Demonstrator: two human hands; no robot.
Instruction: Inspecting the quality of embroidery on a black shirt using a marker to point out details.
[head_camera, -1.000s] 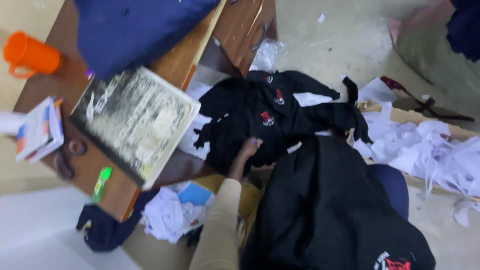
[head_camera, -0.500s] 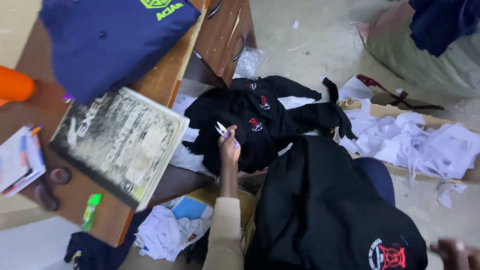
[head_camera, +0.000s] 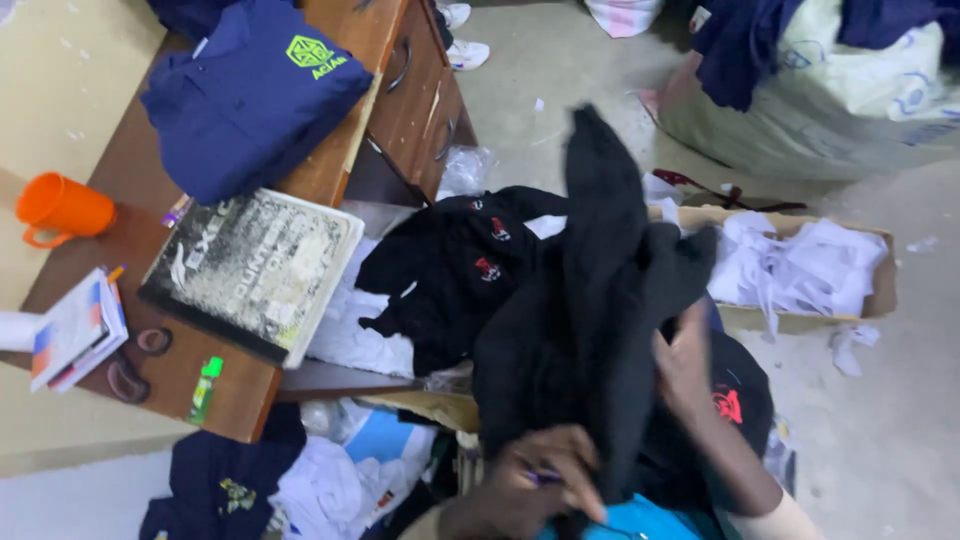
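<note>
left hand (head_camera: 530, 485): closed on lower hem of black garment (head_camera: 600, 300), small purple thing in fingers | right hand (head_camera: 685, 360): gripping garment's right edge | garment: between both hands, long axis rising up and away | left hand nearer camera | black pile (head_camera: 450, 270) beyond-left

Book (head_camera: 255, 270) on desk (head_camera: 180, 375) — cup (head_camera: 62, 207) left, garment (head_camera: 590, 310) right

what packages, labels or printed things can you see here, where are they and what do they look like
Large book: desk edge, flat, grey-black worn cover.
Small booklets: desk's left end, white with red and blue.
Cardboard box: floor at right, brown, holding white scraps.
Green tube: desk's near edge.
Black garment: in both hands, no label visible.
</note>
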